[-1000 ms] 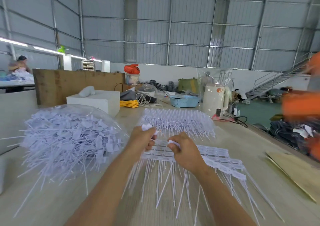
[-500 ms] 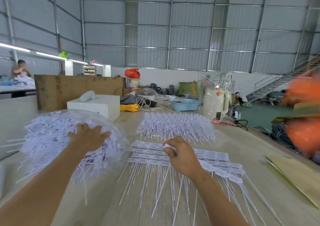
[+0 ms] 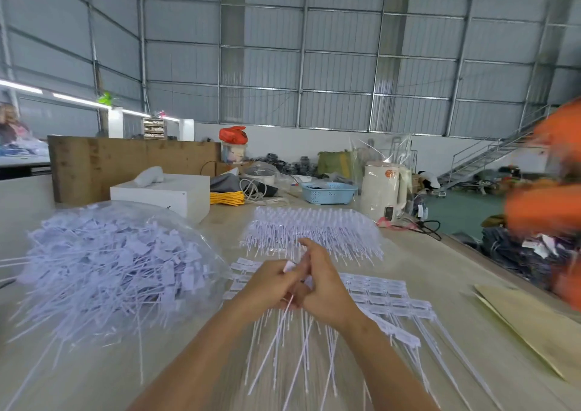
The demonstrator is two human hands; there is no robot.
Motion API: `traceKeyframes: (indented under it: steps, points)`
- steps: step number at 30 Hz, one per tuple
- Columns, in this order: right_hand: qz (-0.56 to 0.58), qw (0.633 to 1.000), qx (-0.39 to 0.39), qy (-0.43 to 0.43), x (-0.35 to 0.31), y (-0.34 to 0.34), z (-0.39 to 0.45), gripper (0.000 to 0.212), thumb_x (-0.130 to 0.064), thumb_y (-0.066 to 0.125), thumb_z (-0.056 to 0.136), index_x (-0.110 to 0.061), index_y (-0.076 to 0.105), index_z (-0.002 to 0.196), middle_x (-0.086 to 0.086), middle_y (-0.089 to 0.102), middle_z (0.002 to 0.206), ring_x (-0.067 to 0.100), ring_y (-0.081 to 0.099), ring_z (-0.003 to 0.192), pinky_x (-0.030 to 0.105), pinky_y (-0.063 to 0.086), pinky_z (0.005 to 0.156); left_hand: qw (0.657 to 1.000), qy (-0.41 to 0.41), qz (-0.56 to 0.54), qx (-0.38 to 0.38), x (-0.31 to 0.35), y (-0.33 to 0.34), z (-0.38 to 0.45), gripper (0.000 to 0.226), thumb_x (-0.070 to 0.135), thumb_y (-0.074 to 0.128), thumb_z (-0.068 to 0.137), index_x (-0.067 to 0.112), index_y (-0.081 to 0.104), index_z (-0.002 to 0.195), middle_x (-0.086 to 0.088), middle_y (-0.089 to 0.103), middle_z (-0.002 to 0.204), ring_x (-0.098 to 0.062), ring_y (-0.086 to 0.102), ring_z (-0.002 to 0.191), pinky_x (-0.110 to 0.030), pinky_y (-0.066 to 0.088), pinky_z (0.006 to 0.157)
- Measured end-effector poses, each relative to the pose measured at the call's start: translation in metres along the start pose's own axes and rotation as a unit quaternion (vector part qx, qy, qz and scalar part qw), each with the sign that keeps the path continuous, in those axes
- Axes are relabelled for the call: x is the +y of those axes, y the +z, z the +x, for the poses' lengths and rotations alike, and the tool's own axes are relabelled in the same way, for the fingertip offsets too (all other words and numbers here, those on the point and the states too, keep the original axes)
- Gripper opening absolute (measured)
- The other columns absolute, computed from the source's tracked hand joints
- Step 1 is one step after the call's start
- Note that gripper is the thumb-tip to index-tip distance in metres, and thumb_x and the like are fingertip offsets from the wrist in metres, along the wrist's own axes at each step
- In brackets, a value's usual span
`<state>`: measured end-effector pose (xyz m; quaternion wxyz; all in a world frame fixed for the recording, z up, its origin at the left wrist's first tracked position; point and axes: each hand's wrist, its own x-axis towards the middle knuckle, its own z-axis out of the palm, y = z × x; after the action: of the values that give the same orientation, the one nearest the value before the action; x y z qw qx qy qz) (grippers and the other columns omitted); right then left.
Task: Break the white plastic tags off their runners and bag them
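white tags pinched between both hands above the runner sheets

white plastic fills the middle of the pale wooden bench point(image 3: 440, 272). the left hand point(image 3: 268, 288) and right hand point(image 3: 323, 288) meet just above the nearest sheets of tags on runners point(image 3: 377, 297), touching each other at the knuckles. the left fingers point(image 3: 284, 277) are curled and pinch a single tag point(image 3: 289, 266) by its flat head, its thin tail running down and toward the camera between the two wrists. the right fingers point(image 3: 309, 253) are also curled in around the same spot, one of them raised; they seem to grip the tag or its runner, though the exact hold is hidden between the hands.

the runner sheets lie flat under and to the right of the hands, their long tails fanned toward the near edge of the bench. a second stack of runners point(image 3: 314, 231) sits farther back, just beyond the hands. to the left, a clear plastic bag point(image 3: 201, 240) bulges with a heap of loose tags point(image 3: 103, 269), some tails poking out toward the near left edge.

behind these stand a white box point(image 3: 163, 193), a coil of yellow cord point(image 3: 228, 197), a light blue basket point(image 3: 328, 192) and a cream kettle point(image 3: 382, 190). a sheet of cardboard point(image 3: 531, 325) lies at the right edge. a blurred orange shape point(image 3: 553, 203) fills the far right.
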<state>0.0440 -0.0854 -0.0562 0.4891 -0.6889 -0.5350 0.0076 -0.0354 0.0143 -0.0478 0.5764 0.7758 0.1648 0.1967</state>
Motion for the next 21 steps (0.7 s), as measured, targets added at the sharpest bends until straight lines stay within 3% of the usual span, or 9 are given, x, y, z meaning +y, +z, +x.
traceKeyframes:
  steps: [2,4,7,8,9,11,13,16,21]
  points:
    - [-0.027,0.999,0.008,0.017,0.002,-0.003,0.000,0.078,-0.007,0.067,0.080,-0.021,0.024,0.143,-0.001,0.031,0.120,0.014,0.048,0.098,0.009,0.042,0.070,0.999,0.035,-0.020,0.024,-0.014,-0.002,0.003,0.024,0.029,0.059,0.093,0.010,0.069,0.081,-0.003,0.066,0.060,-0.015,0.064,0.054,-0.033,0.055,0.058]
    - [-0.063,0.997,0.024,0.033,0.005,-0.004,0.000,0.077,-0.020,0.075,0.076,-0.022,0.031,0.139,-0.005,0.033,0.117,0.010,0.044,0.097,0.014,0.039,0.071,0.995,0.059,-0.043,0.062,-0.022,-0.004,0.004,0.019,0.022,0.058,0.094,0.010,0.071,0.087,-0.001,0.062,0.054,-0.013,0.058,0.047,-0.026,0.050,0.051]
    - [-0.139,0.987,0.006,0.076,0.009,-0.004,0.002,0.034,-0.038,0.065,0.084,-0.019,0.055,0.110,-0.004,0.050,0.103,0.011,0.051,0.088,0.027,0.042,0.074,0.987,0.097,-0.067,0.107,-0.026,-0.006,0.002,0.020,0.020,0.054,0.096,0.011,0.070,0.086,-0.003,0.056,0.048,-0.013,0.048,0.039,-0.019,0.038,0.042]
    - [-0.150,0.985,-0.015,0.090,0.009,-0.004,0.002,0.023,-0.040,0.060,0.088,-0.018,0.059,0.093,-0.002,0.055,0.091,0.012,0.053,0.078,0.028,0.041,0.070,0.985,0.104,-0.070,0.119,-0.027,-0.006,0.000,0.021,0.020,0.054,0.096,0.012,0.069,0.084,-0.002,0.055,0.046,-0.012,0.046,0.038,-0.019,0.036,0.041]
    - [-0.138,0.985,-0.035,0.098,0.010,-0.003,0.001,0.025,-0.038,0.057,0.091,-0.015,0.059,0.081,0.001,0.057,0.080,0.012,0.052,0.067,0.028,0.039,0.064,0.984,0.104,-0.070,0.129,-0.029,-0.006,-0.001,0.022,0.020,0.053,0.096,0.013,0.069,0.081,-0.002,0.053,0.045,-0.011,0.045,0.038,-0.019,0.036,0.041]
    - [-0.108,0.988,-0.059,0.094,0.009,-0.002,0.000,0.030,-0.029,0.056,0.093,-0.009,0.059,0.072,0.009,0.059,0.070,0.011,0.049,0.054,0.027,0.036,0.057,0.984,0.094,-0.047,0.144,-0.030,-0.005,0.000,0.028,0.020,0.054,0.096,0.013,0.065,0.072,0.003,0.051,0.043,-0.007,0.043,0.036,-0.018,0.034,0.041]
    - [-0.132,0.987,-0.069,0.067,0.009,-0.001,-0.001,0.031,-0.024,0.056,0.094,-0.009,0.054,0.067,0.010,0.052,0.067,0.018,0.045,0.058,0.030,0.031,0.058,0.982,0.079,0.018,0.171,-0.031,-0.004,0.003,0.039,0.022,0.056,0.095,0.014,0.056,0.057,0.006,0.048,0.039,-0.006,0.043,0.034,-0.020,0.035,0.042]
    - [-0.177,0.980,-0.072,0.056,0.011,-0.005,0.000,0.032,-0.028,0.054,0.094,-0.016,0.051,0.064,0.002,0.046,0.066,0.021,0.044,0.067,0.031,0.030,0.061,0.970,0.075,0.109,0.206,-0.032,-0.008,0.007,0.048,0.025,0.057,0.094,0.012,0.045,0.049,-0.006,0.049,0.048,-0.019,0.047,0.046,-0.029,0.036,0.054]
    - [-0.302,0.952,-0.030,0.023,0.005,-0.009,0.003,0.022,-0.039,0.050,0.094,-0.023,0.065,0.094,-0.002,0.063,0.085,0.021,0.058,0.085,0.027,0.038,0.066,0.966,0.060,0.131,0.217,-0.022,-0.003,0.009,0.044,0.025,0.055,0.094,0.011,0.051,0.052,-0.007,0.053,0.052,-0.022,0.051,0.051,-0.031,0.042,0.058]
